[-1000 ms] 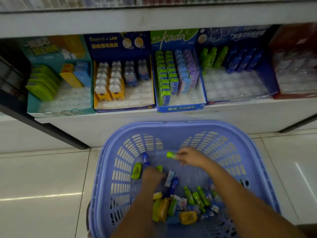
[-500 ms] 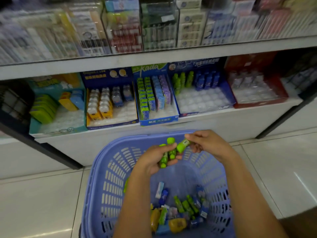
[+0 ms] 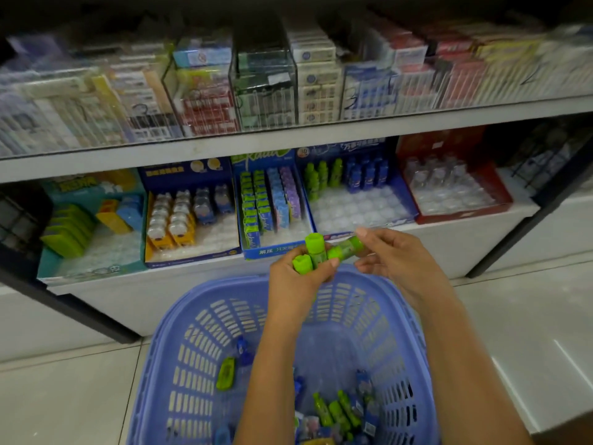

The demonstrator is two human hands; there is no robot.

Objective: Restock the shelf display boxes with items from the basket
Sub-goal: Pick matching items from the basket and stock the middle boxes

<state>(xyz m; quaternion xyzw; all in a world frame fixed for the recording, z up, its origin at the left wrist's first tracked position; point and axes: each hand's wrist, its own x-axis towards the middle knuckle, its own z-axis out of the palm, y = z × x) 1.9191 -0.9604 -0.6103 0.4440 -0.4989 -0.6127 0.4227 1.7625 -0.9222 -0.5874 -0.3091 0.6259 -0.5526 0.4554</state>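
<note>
**A:** So where are the green ones at?

**B:** Two green-capped tubes (image 3: pixel 308 256) sit in our left hand (image 3: pixel 296 281), fingers curled round them, up over the purple basket (image 3: pixel 179 319). Our right hand (image 3: pixel 398 261) pinches a third green tube (image 3: pixel 348 247), right beside the other two.

**A:** And the box?

**B:** The blue display box (image 3: pixel 369 213) is just behind our hands on the lower shelf (image 3: pixel 449 232) (green and blue bottles stand along its back). We also see loose items (image 3: pixel 340 412) in the basket bottom.
</note>
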